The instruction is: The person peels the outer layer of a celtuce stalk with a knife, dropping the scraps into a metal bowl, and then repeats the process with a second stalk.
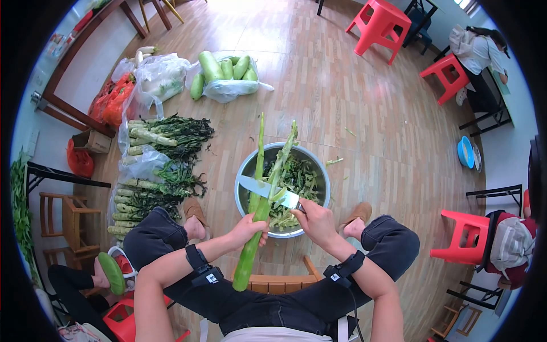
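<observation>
The left grip [249, 231] holds a green stalk [245, 267] partly over a metal bowl [326, 176]; the right grip [317, 222], a knife [289, 199]

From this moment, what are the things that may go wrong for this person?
The knife lies across the green stalk near the left hand, so a slip might cut that hand. A few scraps lie on the floor beside the metal bowl, so more could miss it.

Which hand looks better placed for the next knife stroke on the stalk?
Probably the right hand: it holds the knife, set across the stalk, while the left hand is occupied gripping the stalk nearer the body.
</observation>
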{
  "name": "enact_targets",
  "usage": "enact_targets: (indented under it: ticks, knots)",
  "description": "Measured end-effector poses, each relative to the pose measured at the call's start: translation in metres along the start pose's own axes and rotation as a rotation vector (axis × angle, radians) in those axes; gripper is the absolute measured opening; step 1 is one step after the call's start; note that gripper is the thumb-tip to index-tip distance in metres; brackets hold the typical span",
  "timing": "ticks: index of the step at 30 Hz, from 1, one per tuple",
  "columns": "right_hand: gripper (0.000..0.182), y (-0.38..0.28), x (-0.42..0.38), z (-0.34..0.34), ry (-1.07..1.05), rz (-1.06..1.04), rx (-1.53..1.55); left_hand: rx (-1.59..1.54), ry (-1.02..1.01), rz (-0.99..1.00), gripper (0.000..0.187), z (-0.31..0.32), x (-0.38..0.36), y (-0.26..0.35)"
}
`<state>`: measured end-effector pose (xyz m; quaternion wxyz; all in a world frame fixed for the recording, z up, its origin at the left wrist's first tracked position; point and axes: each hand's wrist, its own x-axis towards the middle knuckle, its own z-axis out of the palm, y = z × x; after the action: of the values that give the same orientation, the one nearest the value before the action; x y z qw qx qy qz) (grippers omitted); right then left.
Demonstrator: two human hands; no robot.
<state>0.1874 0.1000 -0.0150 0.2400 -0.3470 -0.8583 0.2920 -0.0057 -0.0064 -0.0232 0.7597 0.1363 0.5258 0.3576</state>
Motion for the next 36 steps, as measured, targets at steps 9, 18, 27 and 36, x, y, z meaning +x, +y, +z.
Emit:
enact_targets:
  ticks: [9, 18, 27, 36]
  knots:
    - [0.021, 0.012, 0.014, -0.016, 0.064, 0.153, 0.07, -0.016, -0.047, -0.049, 0.014, -0.001, -0.005, -0.015]
    - [0.025, -0.013, -0.013, -0.001, -0.151, 0.046, 0.163, -0.043, 0.043, 0.163, 0.014, -0.008, 0.017, -0.008]
    - [0.026, -0.014, -0.013, -0.001, -0.177, 0.068, 0.24, -0.049, -0.169, 0.111, 0.022, -0.004, 0.016, -0.002]
    - [0.026, -0.016, -0.014, -0.001, -0.144, 0.008, 0.215, -0.078, -0.037, 0.042, 0.064, 0.012, 0.014, 0.008]
